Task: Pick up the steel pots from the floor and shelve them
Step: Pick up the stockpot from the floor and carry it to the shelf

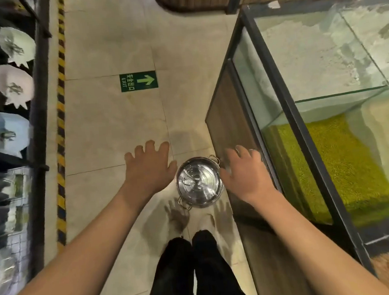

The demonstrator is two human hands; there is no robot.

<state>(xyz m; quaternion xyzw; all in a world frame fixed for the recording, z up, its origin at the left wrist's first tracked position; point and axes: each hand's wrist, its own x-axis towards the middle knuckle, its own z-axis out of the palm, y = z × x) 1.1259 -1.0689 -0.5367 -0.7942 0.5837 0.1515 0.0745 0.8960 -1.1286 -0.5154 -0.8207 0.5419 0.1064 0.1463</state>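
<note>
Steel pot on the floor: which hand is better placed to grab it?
Right, marginally. The right hand appears beside the far handle of the steel pot; the left hand hovers open beyond the rim. Both are empty, so a two-handed lift looks likely.

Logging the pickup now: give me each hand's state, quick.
Left hand: open, fingers spread, holding nothing.
Right hand: open, empty, beside the steel pot.

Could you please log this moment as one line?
steel pot on floor | left hand, right hand open, flanking pot | not grasped
</note>
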